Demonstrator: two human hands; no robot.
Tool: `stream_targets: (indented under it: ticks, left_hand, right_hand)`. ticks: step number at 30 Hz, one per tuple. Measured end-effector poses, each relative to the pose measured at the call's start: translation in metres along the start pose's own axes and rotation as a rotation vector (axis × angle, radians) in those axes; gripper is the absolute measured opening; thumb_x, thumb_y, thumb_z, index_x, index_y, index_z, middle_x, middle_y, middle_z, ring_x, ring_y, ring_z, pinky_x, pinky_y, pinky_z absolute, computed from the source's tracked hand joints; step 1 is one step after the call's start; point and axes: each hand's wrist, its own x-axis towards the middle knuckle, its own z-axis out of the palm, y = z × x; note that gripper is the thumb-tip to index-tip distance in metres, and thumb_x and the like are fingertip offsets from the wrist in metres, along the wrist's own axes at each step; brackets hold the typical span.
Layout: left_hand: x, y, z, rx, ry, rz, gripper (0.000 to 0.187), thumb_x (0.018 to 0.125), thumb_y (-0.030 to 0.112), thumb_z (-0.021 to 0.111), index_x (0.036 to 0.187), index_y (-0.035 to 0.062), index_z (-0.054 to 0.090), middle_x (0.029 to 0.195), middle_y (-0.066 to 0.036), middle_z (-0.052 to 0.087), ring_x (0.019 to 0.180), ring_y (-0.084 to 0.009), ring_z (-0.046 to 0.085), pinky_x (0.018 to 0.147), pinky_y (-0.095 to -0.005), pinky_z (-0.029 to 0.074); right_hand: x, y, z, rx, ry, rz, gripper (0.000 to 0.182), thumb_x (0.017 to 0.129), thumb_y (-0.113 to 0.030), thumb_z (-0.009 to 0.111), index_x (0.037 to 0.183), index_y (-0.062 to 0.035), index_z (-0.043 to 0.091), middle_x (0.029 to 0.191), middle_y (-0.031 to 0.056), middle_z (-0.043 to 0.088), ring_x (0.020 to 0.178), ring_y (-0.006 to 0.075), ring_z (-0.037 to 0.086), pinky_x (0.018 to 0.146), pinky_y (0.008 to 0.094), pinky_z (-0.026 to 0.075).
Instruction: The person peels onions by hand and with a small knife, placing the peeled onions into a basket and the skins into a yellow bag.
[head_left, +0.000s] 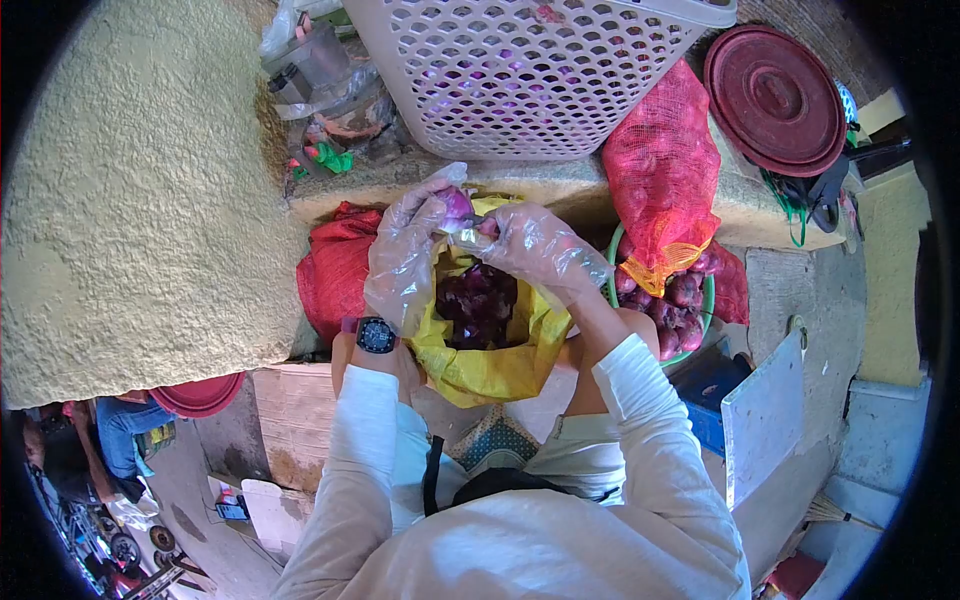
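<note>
Now the left hand [412, 228] grips a purple onion [456, 206] above the yellow sack [482, 378]! Shiny plastic [580, 264] blurs the right hand [533, 237]; whether its fingers grip, I can't tell

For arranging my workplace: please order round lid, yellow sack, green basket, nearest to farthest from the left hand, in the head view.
1. Yellow sack, lower right of the left hand.
2. Green basket, farther right.
3. Round lid, upper right.
</note>
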Motion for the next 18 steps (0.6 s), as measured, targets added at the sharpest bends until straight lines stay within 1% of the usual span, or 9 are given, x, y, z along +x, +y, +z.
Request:
stream_targets:
  ticks: [2, 4, 6, 8, 11, 13, 15, 16, 18]
  left_hand:
    - [0.000, -0.002, 0.000, -0.007, 0.021, 0.006, 0.030, 0.102, 0.010, 0.064, 0.132, 0.0024, 0.065, 0.140, -0.012, 0.064, 0.119, -0.0197, 0.064, 0.101, -0.0323, 0.054]
    - [0.000, -0.004, -0.002, -0.013, 0.043, 0.012, 0.030, 0.102, 0.010, 0.065, 0.132, 0.0027, 0.065, 0.139, -0.012, 0.064, 0.119, -0.0198, 0.064, 0.101, -0.0324, 0.054]
    - [0.002, -0.009, -0.002, 0.027, 0.019, 0.076, 0.039, 0.102, 0.015, 0.065, 0.138, 0.0003, 0.059, 0.147, -0.015, 0.058, 0.129, -0.0251, 0.059, 0.112, -0.0392, 0.048]
    - [-0.002, -0.012, 0.001, 0.002, 0.026, 0.082, 0.043, 0.102, 0.017, 0.066, 0.140, 0.0003, 0.057, 0.147, -0.015, 0.057, 0.129, -0.0256, 0.059, 0.112, -0.0400, 0.047]
    - [-0.002, -0.005, 0.008, -0.015, -0.015, 0.116, 0.049, 0.101, 0.020, 0.068, 0.143, 0.0004, 0.054, 0.146, -0.014, 0.056, 0.128, -0.0256, 0.060, 0.112, -0.0412, 0.047]
    - [0.001, -0.002, 0.007, -0.007, -0.063, 0.145, 0.051, 0.100, 0.021, 0.069, 0.144, 0.0005, 0.052, 0.145, -0.014, 0.056, 0.126, -0.0251, 0.060, 0.112, -0.0416, 0.048]
    - [0.003, 0.003, 0.001, -0.033, -0.094, -0.038, 0.051, 0.100, 0.025, 0.069, 0.143, 0.0005, 0.054, 0.140, -0.013, 0.059, 0.123, -0.0244, 0.061, 0.112, -0.0414, 0.048]
    - [0.002, 0.004, -0.003, -0.032, -0.095, -0.037, 0.051, 0.100, 0.025, 0.069, 0.143, 0.0005, 0.054, 0.140, -0.013, 0.059, 0.123, -0.0244, 0.061, 0.112, -0.0414, 0.048]
    - [0.000, 0.005, -0.008, -0.200, -0.063, -0.181, 0.044, 0.102, 0.022, 0.065, 0.139, 0.0009, 0.056, 0.135, -0.012, 0.062, 0.123, -0.0232, 0.062, 0.110, -0.0393, 0.049]
  right_hand:
    - [0.001, -0.006, 0.000, 0.139, -0.104, 0.118, 0.056, 0.088, -0.058, 0.074, 0.082, -0.0023, 0.077, 0.071, 0.0183, 0.069, 0.068, 0.0367, 0.069, 0.068, 0.0447, 0.055]
    - [0.000, -0.001, 0.001, 0.121, -0.080, 0.096, 0.054, 0.088, -0.055, 0.074, 0.082, -0.0020, 0.076, 0.071, 0.0185, 0.069, 0.068, 0.0365, 0.069, 0.067, 0.0445, 0.054]
    - [0.001, -0.004, -0.001, 0.102, -0.055, 0.075, 0.052, 0.089, -0.053, 0.074, 0.082, -0.0017, 0.076, 0.072, 0.0186, 0.069, 0.067, 0.0363, 0.068, 0.067, 0.0443, 0.054]
    - [0.003, -0.012, -0.007, 0.024, -0.156, 0.189, 0.047, 0.088, -0.048, 0.076, 0.081, -0.0018, 0.075, 0.073, 0.0186, 0.069, 0.066, 0.0367, 0.067, 0.066, 0.0438, 0.053]
    - [0.000, 0.002, 0.001, 0.138, -0.063, 0.103, 0.044, 0.086, -0.047, 0.077, 0.081, -0.0036, 0.075, 0.073, 0.0182, 0.069, 0.066, 0.0372, 0.067, 0.066, 0.0440, 0.054]
    - [0.000, 0.011, 0.004, 0.093, -0.001, 0.028, 0.043, 0.085, -0.048, 0.078, 0.081, -0.0054, 0.076, 0.073, 0.0179, 0.070, 0.067, 0.0367, 0.068, 0.066, 0.0442, 0.054]
    - [0.000, 0.014, 0.006, 0.049, 0.061, -0.049, 0.042, 0.084, -0.049, 0.078, 0.081, -0.0071, 0.077, 0.073, 0.0176, 0.070, 0.068, 0.0362, 0.069, 0.067, 0.0443, 0.055]
    - [0.000, 0.014, 0.005, -0.015, 0.034, -0.070, 0.044, 0.086, -0.050, 0.077, 0.081, -0.0064, 0.077, 0.073, 0.0180, 0.070, 0.068, 0.0364, 0.069, 0.067, 0.0444, 0.055]
    - [0.000, 0.012, 0.004, -0.079, 0.009, -0.090, 0.046, 0.089, -0.051, 0.076, 0.081, -0.0057, 0.077, 0.073, 0.0185, 0.071, 0.067, 0.0366, 0.069, 0.067, 0.0445, 0.056]
